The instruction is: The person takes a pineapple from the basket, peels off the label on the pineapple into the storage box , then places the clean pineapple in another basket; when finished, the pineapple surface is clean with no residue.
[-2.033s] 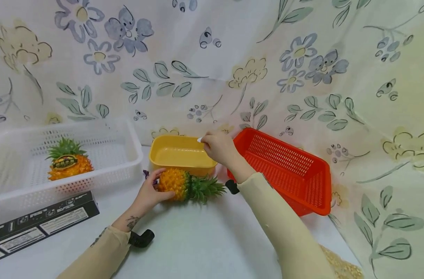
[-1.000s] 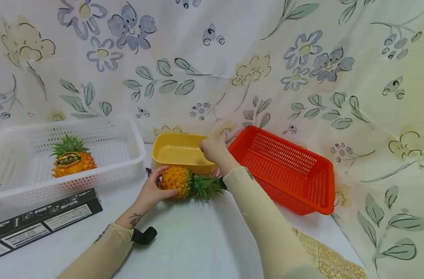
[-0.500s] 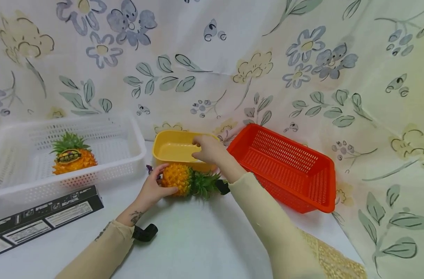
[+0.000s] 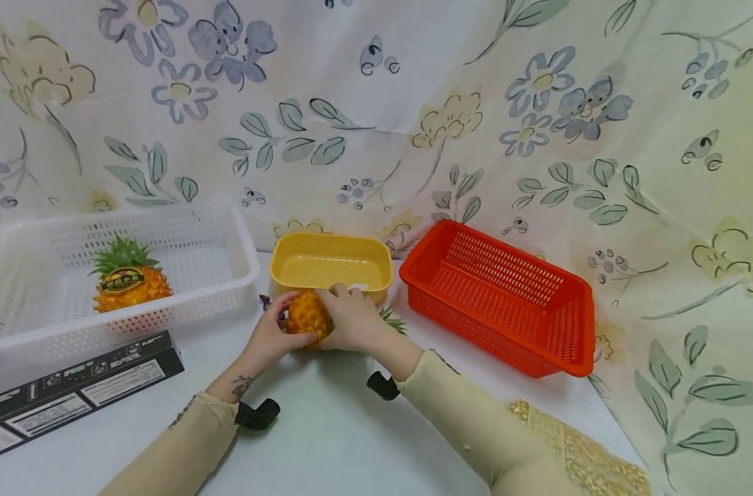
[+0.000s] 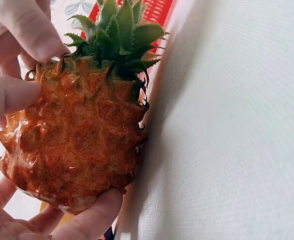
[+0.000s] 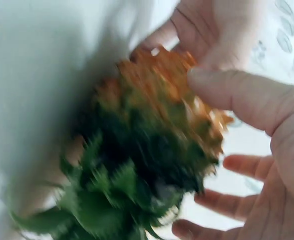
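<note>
A pineapple (image 4: 308, 318) with orange skin and a green crown (image 5: 117, 30) lies on its side on the white table, in front of the yellow basin (image 4: 333, 242). My left hand (image 4: 271, 335) holds its base end, thumb on the near side and fingers on the far side. Over the crown end is my right hand (image 4: 355, 322); in the right wrist view its thumb (image 6: 237, 95) touches the skin while its other fingers are spread beside the fruit. A small white scrap (image 4: 359, 286) shows inside the basin's near wall. A dark purple bit (image 4: 264, 301) lies behind the left hand.
On the left stands a white perforated basket (image 4: 247, 275) with a second, labelled pineapple (image 4: 128, 288) in it. A long black box (image 4: 85, 391) lies before it. To the right is a red basket (image 4: 506, 344), with gold patterned material (image 4: 599, 455) at the lower right.
My right hand came from above the yellow basin, where it pinched a small white scrap, down to the pineapple. The scrap now shows in the basin. My left hand stays on the pineapple.
</note>
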Motion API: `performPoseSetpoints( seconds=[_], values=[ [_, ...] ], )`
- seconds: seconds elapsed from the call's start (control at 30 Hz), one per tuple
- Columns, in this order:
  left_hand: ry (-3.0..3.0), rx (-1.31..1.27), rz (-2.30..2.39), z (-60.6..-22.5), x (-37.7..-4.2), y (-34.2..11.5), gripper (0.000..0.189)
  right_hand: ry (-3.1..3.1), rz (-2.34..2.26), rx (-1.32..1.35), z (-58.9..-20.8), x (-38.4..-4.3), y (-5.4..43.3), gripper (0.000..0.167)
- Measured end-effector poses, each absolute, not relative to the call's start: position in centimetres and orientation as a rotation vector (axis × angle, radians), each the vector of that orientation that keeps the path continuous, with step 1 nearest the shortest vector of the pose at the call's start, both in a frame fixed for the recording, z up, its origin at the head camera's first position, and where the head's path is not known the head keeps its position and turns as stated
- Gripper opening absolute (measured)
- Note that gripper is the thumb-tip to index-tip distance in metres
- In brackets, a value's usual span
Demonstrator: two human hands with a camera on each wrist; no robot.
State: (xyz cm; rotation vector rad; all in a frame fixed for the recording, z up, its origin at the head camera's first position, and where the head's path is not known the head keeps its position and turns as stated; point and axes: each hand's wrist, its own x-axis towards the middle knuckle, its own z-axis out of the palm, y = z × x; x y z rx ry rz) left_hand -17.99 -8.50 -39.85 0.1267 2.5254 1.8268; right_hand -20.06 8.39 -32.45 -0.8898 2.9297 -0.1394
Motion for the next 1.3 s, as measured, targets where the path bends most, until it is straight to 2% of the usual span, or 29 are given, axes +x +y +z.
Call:
performPoseSetpoints(
  seconds=[0.3,0.63,0.8,1.07,1.3],
  values=[
    [2.310,-0.018,1.940,-38.8,-17.5,-8.9,0.063,3.013,-0.115,-0.850,-34.3,-19.2,7.7,0.080],
    [2.276,-0.652,2.422,-38.5,-17.7,-9.3,0.061,3.095,-0.190,-0.751,-35.1,-18.6,7.1,0.074],
    [2.220,-0.868,2.646,-38.7,-18.0,-10.0,0.055,3.108,-0.199,-0.740,-35.3,-18.6,7.0,0.074],
    [2.120,-0.976,2.873,-39.1,-18.3,-10.8,0.053,3.113,-0.125,-0.833,-35.5,-18.2,7.6,0.079],
    [2.072,-0.964,3.024,-38.8,-18.4,-11.7,0.054,3.066,-0.138,-0.957,-35.2,-17.1,8.5,0.080]
  ],
)
